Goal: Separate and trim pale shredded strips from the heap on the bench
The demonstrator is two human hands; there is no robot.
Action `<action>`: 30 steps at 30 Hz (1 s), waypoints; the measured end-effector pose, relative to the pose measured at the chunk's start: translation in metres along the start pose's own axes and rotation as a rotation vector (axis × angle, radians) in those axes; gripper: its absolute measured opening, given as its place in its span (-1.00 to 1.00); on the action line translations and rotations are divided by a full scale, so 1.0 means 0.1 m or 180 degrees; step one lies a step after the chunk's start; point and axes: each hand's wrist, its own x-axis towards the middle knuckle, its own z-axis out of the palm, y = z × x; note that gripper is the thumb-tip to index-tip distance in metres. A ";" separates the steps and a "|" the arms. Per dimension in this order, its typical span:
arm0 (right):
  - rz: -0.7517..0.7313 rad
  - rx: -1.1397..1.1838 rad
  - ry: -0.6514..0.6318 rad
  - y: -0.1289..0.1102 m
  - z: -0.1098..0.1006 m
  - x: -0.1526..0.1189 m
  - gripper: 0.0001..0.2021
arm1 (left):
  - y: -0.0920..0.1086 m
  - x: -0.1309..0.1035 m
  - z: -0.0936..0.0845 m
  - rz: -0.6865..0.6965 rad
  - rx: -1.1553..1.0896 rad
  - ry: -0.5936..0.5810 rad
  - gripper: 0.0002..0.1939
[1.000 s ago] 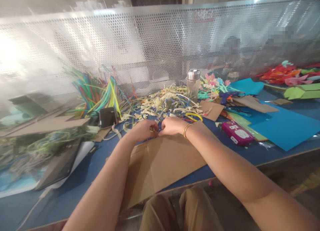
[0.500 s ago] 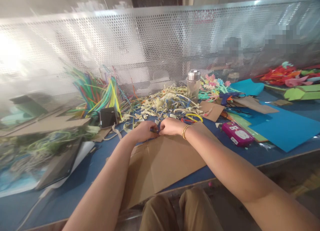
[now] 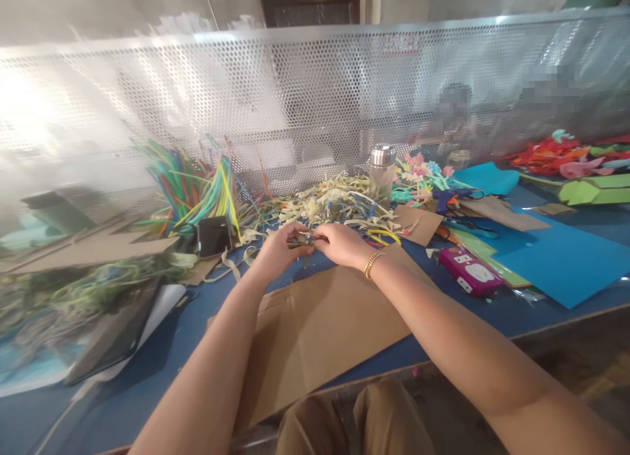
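The left hand (image 3: 283, 250) is curled, thumb and fingers pinching a small piece (image 3: 308, 239), too small in view to identify. The right hand (image 3: 340, 245), with a gold bracelet (image 3: 373, 264) at its wrist, meets it there, fingertips drawn together at the same piece; how firmly they grip it I cannot tell. The piece sits between the two hands, about midway between the near and far edges of the blue bench (image 3: 177, 343), just past the far side of a cardboard sheet (image 3: 335, 317). That sheet lies flat under the forearms and reaches the bench's near edge.

Beyond the hands, toward the far edge, lies a heap of pale strips (image 3: 329, 205), with a steel-capped bottle (image 3: 382, 179) upright at its right side and a yellow loop (image 3: 386, 237) in front. Along the far edge stands a perforated metal panel (image 3: 315, 94). Left of the heap are a bundle of coloured stems (image 3: 189, 195) and, in front of it, a black phone-like object (image 3: 214, 237). Nearer the left end, a greenish tangle (image 3: 103, 281) lies beside a dark flat panel (image 3: 118, 337).

To the right, a purple box (image 3: 470, 271) rests near a large blue sheet (image 3: 566, 255), whose corner points at the near edge. Red pieces (image 3: 546, 156) are heaped by the far edge.
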 end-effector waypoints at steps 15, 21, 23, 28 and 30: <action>-0.0378 -0.0421 0.0807 -0.02 -0.10 0.03 -0.80 | 0.17 -0.03 0.09 -0.0526 -0.1818 0.0748 -0.51; -0.0327 -0.0576 0.0935 -0.04 -0.09 0.01 -0.81 | 0.20 -0.04 0.13 -0.0652 -0.2002 0.0664 -0.56; -0.0278 -0.0619 0.0931 -0.04 -0.09 0.00 -0.81 | 0.21 -0.04 0.13 -0.0672 -0.1983 0.0587 -0.56; -0.0254 -0.0701 0.0950 -0.04 -0.10 0.00 -0.82 | 0.23 -0.04 0.11 -0.0611 -0.2001 0.0492 -0.60; -0.0316 -0.0787 0.0993 -0.06 -0.11 -0.01 -0.81 | 0.22 -0.04 0.11 -0.0593 -0.2039 0.0485 -0.61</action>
